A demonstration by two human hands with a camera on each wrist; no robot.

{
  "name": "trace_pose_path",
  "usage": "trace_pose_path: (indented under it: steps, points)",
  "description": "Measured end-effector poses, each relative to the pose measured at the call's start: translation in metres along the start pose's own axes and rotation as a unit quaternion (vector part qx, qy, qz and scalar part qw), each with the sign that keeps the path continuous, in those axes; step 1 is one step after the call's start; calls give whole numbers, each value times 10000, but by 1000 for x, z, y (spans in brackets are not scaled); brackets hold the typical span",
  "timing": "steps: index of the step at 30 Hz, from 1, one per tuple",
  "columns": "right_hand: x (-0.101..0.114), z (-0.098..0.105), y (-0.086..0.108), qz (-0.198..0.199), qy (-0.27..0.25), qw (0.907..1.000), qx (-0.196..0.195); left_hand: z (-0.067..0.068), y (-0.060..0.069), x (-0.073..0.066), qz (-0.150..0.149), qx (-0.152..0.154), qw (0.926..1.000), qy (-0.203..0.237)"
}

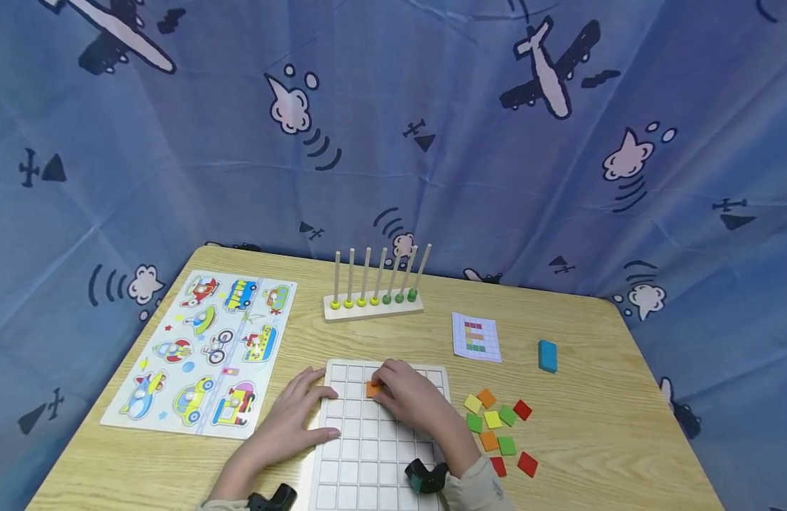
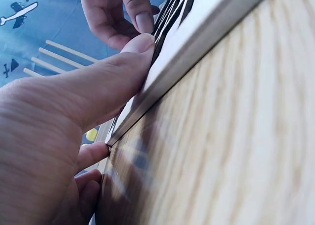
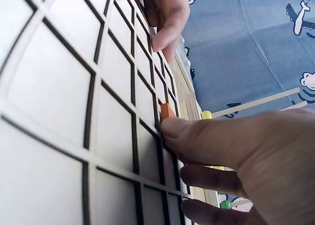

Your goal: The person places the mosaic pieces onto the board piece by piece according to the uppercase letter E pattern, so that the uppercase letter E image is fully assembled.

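Note:
A white grid board (image 1: pixel 360 451) lies on the table near its front edge. My right hand (image 1: pixel 411 397) pinches an orange square tile (image 1: pixel 372 389) over a cell in the second row from the board's far edge. In the right wrist view the orange tile (image 3: pixel 167 110) shows at the tip of the right thumb, against the grid. My left hand (image 1: pixel 288 419) lies at the board's left side, thumb and a fingertip on its border. The left wrist view shows the left thumb (image 2: pixel 113 72) on the board's edge, the other fingers beside it, relaxed.
Loose red, orange, yellow and green tiles (image 1: pixel 492 420) lie right of the board. Behind them are a printed pattern card (image 1: pixel 489 349) and a blue block (image 1: pixel 547 356). A peg stand (image 1: pixel 374 309) with beads stands at the back, a vehicle picture board (image 1: pixel 138 369) at left.

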State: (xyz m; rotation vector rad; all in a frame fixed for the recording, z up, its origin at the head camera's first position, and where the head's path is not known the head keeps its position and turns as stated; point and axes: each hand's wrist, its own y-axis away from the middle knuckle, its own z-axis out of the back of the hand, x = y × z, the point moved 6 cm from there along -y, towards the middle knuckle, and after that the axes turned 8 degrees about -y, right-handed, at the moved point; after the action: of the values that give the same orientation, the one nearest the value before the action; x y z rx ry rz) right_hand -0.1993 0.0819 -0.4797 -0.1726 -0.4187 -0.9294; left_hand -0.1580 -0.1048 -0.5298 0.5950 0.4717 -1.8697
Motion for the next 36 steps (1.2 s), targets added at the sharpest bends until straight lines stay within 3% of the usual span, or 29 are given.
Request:
trace_pose_path:
  steps: [13,23,30,36]
  points:
    - [3,-1,-3,156,25,9999,-63,2,-1,0,-29,2,10000,39]
    - [0,2,7,-64,-266,9996,-106,3,1,1,59,5,9999,115]
    - [-34,29,49,-596,-374,9957,-601,2,2,1,107,10,9998,175]
    - [-84,51,97,-1555,-374,9841,-766,1,2,-1,105,-26,9998,157]
